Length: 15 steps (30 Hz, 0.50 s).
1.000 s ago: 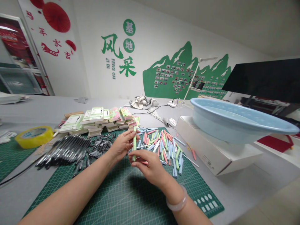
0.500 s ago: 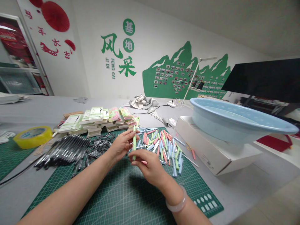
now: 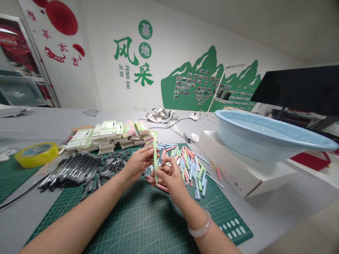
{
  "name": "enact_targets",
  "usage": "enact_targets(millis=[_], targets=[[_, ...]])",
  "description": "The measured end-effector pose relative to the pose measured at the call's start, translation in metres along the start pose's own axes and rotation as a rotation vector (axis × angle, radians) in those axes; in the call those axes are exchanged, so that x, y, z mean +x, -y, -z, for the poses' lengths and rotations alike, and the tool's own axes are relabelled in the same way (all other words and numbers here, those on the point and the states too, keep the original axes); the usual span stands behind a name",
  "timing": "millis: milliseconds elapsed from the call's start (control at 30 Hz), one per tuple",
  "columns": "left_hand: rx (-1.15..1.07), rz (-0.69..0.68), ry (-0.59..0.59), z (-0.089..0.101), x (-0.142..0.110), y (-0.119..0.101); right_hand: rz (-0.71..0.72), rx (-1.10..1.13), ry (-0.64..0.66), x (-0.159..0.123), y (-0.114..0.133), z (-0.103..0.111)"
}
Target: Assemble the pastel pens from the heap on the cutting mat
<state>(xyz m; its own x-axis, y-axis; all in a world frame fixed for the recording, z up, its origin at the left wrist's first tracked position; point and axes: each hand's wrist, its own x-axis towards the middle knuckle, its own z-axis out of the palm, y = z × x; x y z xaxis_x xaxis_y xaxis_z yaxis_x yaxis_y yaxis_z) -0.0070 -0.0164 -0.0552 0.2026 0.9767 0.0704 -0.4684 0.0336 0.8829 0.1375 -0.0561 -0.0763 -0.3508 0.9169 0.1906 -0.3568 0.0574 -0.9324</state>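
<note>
My left hand pinches a pale green pen barrel near its top, and my right hand closes in a narrow grip around its lower half. The barrel stands nearly upright between them, above the green cutting mat. Just right of my hands, a loose pile of pastel pen barrels lies on the mat, with black pen parts heaped to the left. Beyond these sit stacks of packaged cards. To my right, a pale blue plastic basin rests on a white cardboard box; I cannot tell whether the basin holds anything. A roll of yellow tape sits far left.
</note>
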Motion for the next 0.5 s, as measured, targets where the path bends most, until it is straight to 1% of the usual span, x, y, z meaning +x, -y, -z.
enact_targets(millis=[100,167,267,333,367,433,467,500], targets=[[0.051,-0.004,0.003,-0.006,-0.002,0.001,-0.101,0.069,-0.031,0.003,-0.005,0.002],[0.111,-0.013,0.001,-0.007,-0.003,0.001,-0.127,0.077,-0.025,0.004,-0.009,0.004],[0.187,-0.006,0.019,-0.001,0.002,-0.005,-0.136,0.081,-0.032,0.004,-0.012,0.004],[0.239,-0.013,0.005,0.014,0.008,-0.014,-0.151,0.079,-0.067,0.004,-0.011,0.004],[0.274,-0.034,-0.03,0.024,0.012,-0.02,-0.152,0.078,-0.094,0.004,-0.01,0.004],[0.381,-0.121,-0.185,0.048,0.02,-0.03,-0.141,0.065,-0.157,0.006,-0.007,0.007],[0.462,-0.112,-0.26,0.06,0.024,-0.034,-0.129,0.048,-0.191,0.007,-0.006,0.009],[0.571,-0.066,-0.314,0.072,0.027,-0.036,-0.118,0.025,-0.227,0.008,-0.006,0.011]])
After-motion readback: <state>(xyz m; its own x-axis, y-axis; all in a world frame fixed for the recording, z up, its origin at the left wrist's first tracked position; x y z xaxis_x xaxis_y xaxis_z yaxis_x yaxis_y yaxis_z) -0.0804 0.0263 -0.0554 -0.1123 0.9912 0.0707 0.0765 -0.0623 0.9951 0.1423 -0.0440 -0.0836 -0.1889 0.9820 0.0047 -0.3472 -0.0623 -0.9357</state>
